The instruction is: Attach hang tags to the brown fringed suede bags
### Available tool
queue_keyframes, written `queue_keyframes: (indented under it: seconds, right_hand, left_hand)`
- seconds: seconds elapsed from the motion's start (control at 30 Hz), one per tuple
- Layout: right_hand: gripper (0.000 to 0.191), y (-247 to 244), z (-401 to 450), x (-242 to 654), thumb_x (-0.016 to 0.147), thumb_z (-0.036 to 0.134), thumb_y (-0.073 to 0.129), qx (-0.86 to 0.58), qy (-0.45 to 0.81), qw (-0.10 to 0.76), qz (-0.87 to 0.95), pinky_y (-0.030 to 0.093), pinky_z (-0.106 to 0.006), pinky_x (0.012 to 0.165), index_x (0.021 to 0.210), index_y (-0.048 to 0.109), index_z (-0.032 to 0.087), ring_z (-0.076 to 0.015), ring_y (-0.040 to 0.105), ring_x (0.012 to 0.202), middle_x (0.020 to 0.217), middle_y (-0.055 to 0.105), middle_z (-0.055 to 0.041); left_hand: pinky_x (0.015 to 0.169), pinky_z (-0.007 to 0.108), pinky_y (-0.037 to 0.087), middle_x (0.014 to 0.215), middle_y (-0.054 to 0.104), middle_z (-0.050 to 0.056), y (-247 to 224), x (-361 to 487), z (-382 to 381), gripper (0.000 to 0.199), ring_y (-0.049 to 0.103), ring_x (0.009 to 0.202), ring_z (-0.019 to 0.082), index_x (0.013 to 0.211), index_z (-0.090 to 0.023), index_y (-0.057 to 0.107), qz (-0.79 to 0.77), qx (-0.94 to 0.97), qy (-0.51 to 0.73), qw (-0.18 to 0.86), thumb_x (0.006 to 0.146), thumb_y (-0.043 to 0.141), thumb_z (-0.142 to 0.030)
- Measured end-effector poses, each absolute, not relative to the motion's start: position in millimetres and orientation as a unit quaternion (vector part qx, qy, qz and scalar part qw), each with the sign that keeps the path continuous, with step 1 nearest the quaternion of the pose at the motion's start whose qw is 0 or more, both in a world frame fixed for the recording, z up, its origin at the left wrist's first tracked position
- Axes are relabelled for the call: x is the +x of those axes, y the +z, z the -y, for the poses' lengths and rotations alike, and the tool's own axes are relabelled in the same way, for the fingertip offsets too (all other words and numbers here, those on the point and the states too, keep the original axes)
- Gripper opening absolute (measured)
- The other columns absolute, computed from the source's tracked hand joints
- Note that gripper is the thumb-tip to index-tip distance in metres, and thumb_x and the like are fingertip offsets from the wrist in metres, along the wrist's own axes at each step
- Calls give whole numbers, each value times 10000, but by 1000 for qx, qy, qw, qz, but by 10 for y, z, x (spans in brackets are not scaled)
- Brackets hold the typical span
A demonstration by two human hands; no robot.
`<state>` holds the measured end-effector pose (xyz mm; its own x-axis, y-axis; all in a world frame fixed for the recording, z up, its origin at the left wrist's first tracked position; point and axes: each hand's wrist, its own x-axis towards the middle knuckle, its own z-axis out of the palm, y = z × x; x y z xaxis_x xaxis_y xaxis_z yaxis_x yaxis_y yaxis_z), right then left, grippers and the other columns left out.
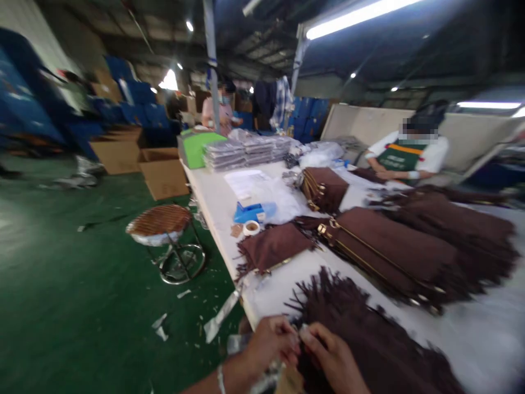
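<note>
Close together at the near table edge, my left hand (274, 342) and my right hand (328, 350) are both closed in a pinch. Between their fingertips is something small that blur keeps me from making out. Under and beside my right hand lies a dark brown fringed bag (369, 328). Beyond it are a smaller brown fringed pouch (279, 246) and a stack of brown bags with gold zippers (389, 246). A bit of tan paper or card (289, 380) shows below my hands.
On the white table (217, 213) are a blue tape dispenser (248, 212), a tape roll (251, 227), upright brown bags (326, 189) and plastic-wrapped stacks (246, 150). A round stool (159, 221) and cardboard boxes (164, 175) stand left. One co-worker (410, 153) sits across; another (217, 112) is farther back.
</note>
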<state>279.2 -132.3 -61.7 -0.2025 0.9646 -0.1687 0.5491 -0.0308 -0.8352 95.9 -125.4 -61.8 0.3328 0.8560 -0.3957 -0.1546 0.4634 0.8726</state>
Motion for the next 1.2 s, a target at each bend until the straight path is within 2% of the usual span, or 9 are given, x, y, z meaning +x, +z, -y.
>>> queue_keyframes:
  seconds: [0.1, 0.2, 0.37, 0.5, 0.63, 0.77, 0.87, 1.03, 1.2]
  right_hand:
    - [329, -603, 1370, 2802, 946, 446, 442, -597, 427, 273, 622, 388, -248, 558, 754, 555, 203, -146, 522, 577, 620, 545, 24]
    - [245, -533, 1394, 2793, 947, 337, 474, -634, 341, 247, 648, 387, -249, 637, 793, 595, 191, -156, 574, 686, 728, 625, -2]
    - [130, -477, 1559, 2809, 947, 207, 486, -631, 270, 217, 695, 395, -254, 709, 892, 604, 199, -164, 604, 790, 854, 644, -15]
    - [167, -532, 1952, 2802, 987, 184, 410, -640, 211, 228, 703, 416, -262, 748, 986, 576, 202, -170, 615, 820, 903, 627, -31]
    - [203, -709, 2343, 2628, 972, 141, 430, -629, 163, 183, 738, 412, -261, 623, 1086, 582, 213, -160, 627, 689, 850, 650, -20]
    - [542, -905, 2341, 2367, 827, 35, 548, -582, -12, 98, 807, 377, -310, 559, 1334, 513, 223, -209, 580, 667, 850, 635, -53]
    - [375, -968, 2175, 2242, 834, 73, 594, -575, -61, 92, 811, 390, -326, 588, 1186, 608, 201, -224, 552, 707, 827, 612, -66]
    - [198, -860, 2036, 2261, 893, 93, 552, -591, 52, 184, 784, 428, -286, 667, 998, 652, 228, -194, 561, 777, 885, 592, -53]
    - [220, -600, 1975, 2455, 963, 147, 460, -608, 273, 337, 665, 466, -241, 787, 905, 660, 216, -174, 608, 909, 989, 615, -55]
  left_hand:
    - [534, 206, 421, 698, 659, 17, -739, 985, 1236, 270, 596, 567, 107, 771, -144, 613, -445, 339, 351, 751, 702, 751, -365]
    - [507, 170, 369, 702, 646, 16, -763, 931, 1218, 200, 567, 581, 85, 792, -140, 635, -405, 323, 331, 789, 736, 710, -317]
    - [415, 171, 283, 689, 627, 36, -756, 894, 1184, 204, 505, 469, 73, 774, -126, 614, -345, 309, 251, 850, 732, 704, -304]
    - [395, 154, 258, 639, 577, 3, -776, 849, 1132, 197, 458, 434, 50, 760, -130, 591, -346, 282, 249, 859, 748, 701, -293]
    - [403, 148, 266, 669, 581, 3, -760, 778, 1118, 186, 464, 458, 44, 786, -121, 605, -343, 265, 268, 860, 768, 696, -283]
    - [393, 149, 254, 667, 585, 7, -743, 739, 1129, 193, 458, 460, 47, 786, -117, 616, -340, 258, 269, 863, 762, 713, -281]
    - [392, 149, 245, 666, 586, 14, -729, 699, 1122, 184, 468, 465, 53, 780, -115, 620, -328, 253, 261, 872, 757, 715, -271]
    - [383, 142, 229, 631, 545, 2, -754, 562, 1072, 162, 441, 446, 40, 835, -91, 665, -302, 228, 254, 890, 765, 675, -236]
    - [356, 133, 222, 525, 547, -30, -877, 456, 1065, 370, 384, 367, 35, 1106, -106, 666, -313, 216, 253, 890, 747, 696, -188]
